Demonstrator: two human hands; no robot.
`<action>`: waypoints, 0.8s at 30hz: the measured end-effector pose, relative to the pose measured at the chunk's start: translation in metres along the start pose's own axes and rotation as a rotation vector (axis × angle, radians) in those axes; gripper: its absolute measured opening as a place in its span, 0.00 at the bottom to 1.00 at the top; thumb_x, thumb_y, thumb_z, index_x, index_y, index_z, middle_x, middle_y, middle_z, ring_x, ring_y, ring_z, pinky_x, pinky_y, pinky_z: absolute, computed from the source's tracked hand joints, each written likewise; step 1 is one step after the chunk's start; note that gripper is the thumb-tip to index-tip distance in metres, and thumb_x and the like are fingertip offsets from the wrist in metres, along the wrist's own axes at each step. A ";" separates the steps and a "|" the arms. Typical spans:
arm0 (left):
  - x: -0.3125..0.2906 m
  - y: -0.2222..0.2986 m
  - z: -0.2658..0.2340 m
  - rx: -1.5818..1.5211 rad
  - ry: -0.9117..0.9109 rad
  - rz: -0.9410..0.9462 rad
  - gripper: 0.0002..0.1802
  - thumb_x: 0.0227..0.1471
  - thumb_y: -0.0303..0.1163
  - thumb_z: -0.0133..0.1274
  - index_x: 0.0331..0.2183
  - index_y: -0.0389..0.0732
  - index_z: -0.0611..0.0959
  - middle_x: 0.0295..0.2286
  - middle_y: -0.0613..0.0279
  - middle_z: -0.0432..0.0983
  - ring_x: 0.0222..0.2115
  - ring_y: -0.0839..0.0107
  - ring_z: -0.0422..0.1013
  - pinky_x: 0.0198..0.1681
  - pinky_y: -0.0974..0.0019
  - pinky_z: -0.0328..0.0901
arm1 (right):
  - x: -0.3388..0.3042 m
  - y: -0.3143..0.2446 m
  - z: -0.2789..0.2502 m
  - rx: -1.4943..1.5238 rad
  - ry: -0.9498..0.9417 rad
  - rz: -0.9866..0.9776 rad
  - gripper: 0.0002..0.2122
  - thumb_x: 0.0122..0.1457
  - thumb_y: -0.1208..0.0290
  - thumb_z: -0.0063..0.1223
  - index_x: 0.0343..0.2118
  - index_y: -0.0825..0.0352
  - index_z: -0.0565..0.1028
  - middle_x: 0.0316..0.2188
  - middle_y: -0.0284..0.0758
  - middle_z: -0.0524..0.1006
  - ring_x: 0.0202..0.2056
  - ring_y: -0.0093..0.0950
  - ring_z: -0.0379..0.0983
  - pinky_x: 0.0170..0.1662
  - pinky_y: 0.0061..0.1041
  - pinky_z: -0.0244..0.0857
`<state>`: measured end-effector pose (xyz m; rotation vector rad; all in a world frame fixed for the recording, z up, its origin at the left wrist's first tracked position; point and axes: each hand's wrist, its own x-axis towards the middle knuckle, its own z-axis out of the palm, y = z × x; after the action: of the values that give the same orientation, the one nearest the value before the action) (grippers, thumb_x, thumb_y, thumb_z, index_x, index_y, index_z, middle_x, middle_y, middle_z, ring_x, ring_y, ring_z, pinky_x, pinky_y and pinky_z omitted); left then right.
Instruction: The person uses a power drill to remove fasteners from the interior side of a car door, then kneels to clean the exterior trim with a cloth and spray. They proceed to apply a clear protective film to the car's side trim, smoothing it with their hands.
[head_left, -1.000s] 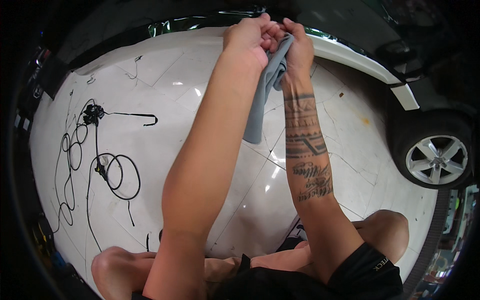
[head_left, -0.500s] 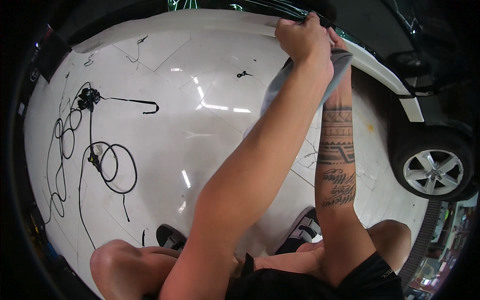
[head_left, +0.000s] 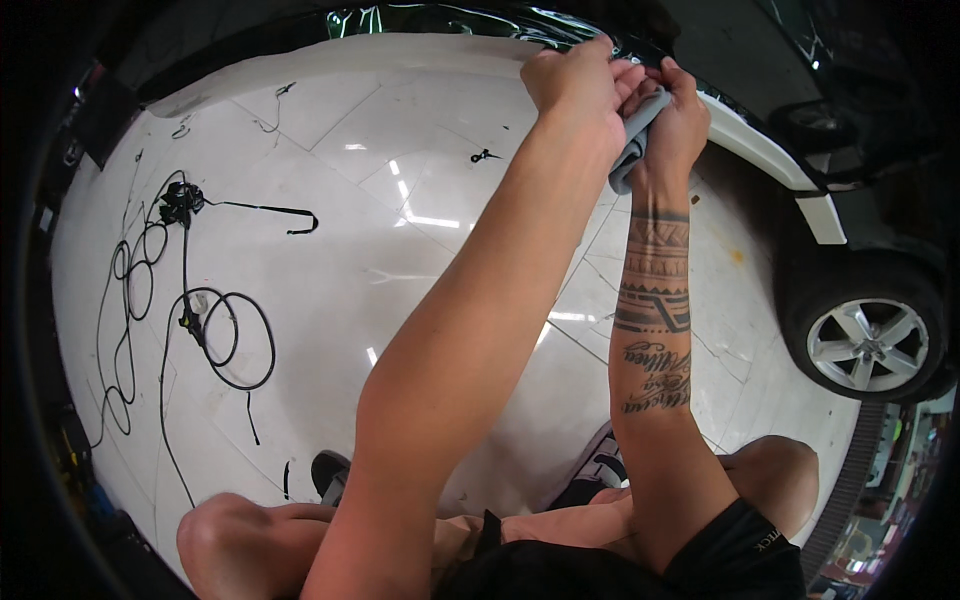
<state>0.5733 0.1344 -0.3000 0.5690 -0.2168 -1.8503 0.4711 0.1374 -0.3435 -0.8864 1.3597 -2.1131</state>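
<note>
Head view. We see both forearms rise from the lower edge and extend to the upper part of the picture, right of centre. We locate the left hand point(head_left: 582, 85) at the lower edge of a glossy dark car panel point(head_left: 480, 22), its thumb side uppermost and its fingers bent toward the right hand point(head_left: 680, 115). The left grip is partly curled; we cannot tell whether it has hold of the panel edge or of anything thin there. The right grip is closed around a grey cloth point(head_left: 630, 165), with the thumb pointing up toward the panel. The cloth is bunched between the two hands, against the right palm, and its lower folds hang beside the right wrist.

Below the panel we note a white sill point(head_left: 755, 145), which runs behind the hands and ends near a wheel point(head_left: 866, 345) with a five-spoke silver rim, at the right. The floor point(head_left: 330, 330) is of glossy white tiles. On its left side we find a looped black cable point(head_left: 240, 388), a crumpled black bundle point(head_left: 181, 203) and, extending from this bundle, a black strip point(head_left: 265, 207) with a hooked end. A small black object point(head_left: 484, 156) lies left of the forearms. At the bottom we see two bent knees point(head_left: 230, 535) and, between them, two dark shoes point(head_left: 595, 470).
</note>
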 end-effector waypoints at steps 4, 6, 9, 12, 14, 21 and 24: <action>0.002 -0.003 0.000 0.008 -0.044 0.029 0.11 0.54 0.22 0.51 0.39 0.28 0.70 0.35 0.49 0.68 0.37 0.62 0.68 0.45 0.62 0.70 | -0.008 0.000 -0.007 -0.101 -0.119 -0.050 0.16 0.58 0.61 0.51 0.29 0.73 0.78 0.16 0.29 0.72 0.21 0.18 0.65 0.25 0.18 0.58; 0.001 -0.002 0.001 -0.027 -0.044 0.031 0.12 0.55 0.22 0.49 0.39 0.25 0.69 0.36 0.47 0.66 0.38 0.60 0.68 0.48 0.61 0.69 | -0.009 0.004 -0.010 0.132 -0.184 0.182 0.21 0.61 0.55 0.48 0.32 0.74 0.76 0.13 0.28 0.67 0.15 0.20 0.61 0.20 0.20 0.54; -0.004 -0.004 0.002 -0.107 -0.058 0.033 0.12 0.55 0.21 0.47 0.39 0.23 0.67 0.36 0.47 0.62 0.40 0.59 0.67 0.49 0.60 0.71 | 0.008 0.006 -0.020 0.552 -0.436 0.478 0.25 0.63 0.51 0.40 0.32 0.74 0.74 0.10 0.26 0.60 0.13 0.22 0.57 0.20 0.19 0.52; -0.001 -0.004 0.006 -0.091 -0.012 -0.007 0.12 0.55 0.24 0.48 0.38 0.25 0.67 0.27 0.49 0.68 0.25 0.66 0.71 0.32 0.69 0.74 | 0.026 0.013 -0.032 0.858 -0.733 0.605 0.25 0.63 0.50 0.39 0.30 0.72 0.74 0.10 0.25 0.60 0.14 0.21 0.58 0.24 0.20 0.55; 0.000 -0.005 0.003 -0.108 -0.012 0.018 0.11 0.55 0.24 0.48 0.36 0.26 0.68 0.27 0.49 0.68 0.23 0.66 0.70 0.31 0.67 0.75 | 0.037 0.019 -0.036 0.798 -0.676 0.494 0.20 0.62 0.56 0.42 0.28 0.72 0.73 0.10 0.25 0.60 0.15 0.22 0.58 0.26 0.23 0.55; 0.001 -0.007 -0.004 -0.106 -0.068 0.044 0.12 0.54 0.20 0.48 0.39 0.24 0.66 0.37 0.47 0.63 0.40 0.55 0.68 0.50 0.52 0.69 | 0.034 -0.026 -0.038 0.466 -0.323 -0.068 0.13 0.56 0.66 0.44 0.23 0.72 0.72 0.12 0.31 0.61 0.18 0.27 0.60 0.26 0.25 0.57; 0.005 -0.009 -0.001 -0.151 -0.085 0.012 0.12 0.54 0.20 0.47 0.39 0.25 0.66 0.37 0.47 0.63 0.42 0.53 0.67 0.54 0.48 0.64 | 0.043 -0.060 -0.033 0.262 -0.063 -0.086 0.13 0.56 0.66 0.43 0.23 0.71 0.73 0.13 0.32 0.67 0.18 0.27 0.64 0.23 0.24 0.59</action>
<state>0.5646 0.1335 -0.3057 0.3849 -0.1350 -1.8627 0.4146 0.1522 -0.2868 -0.9066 1.0007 -2.2435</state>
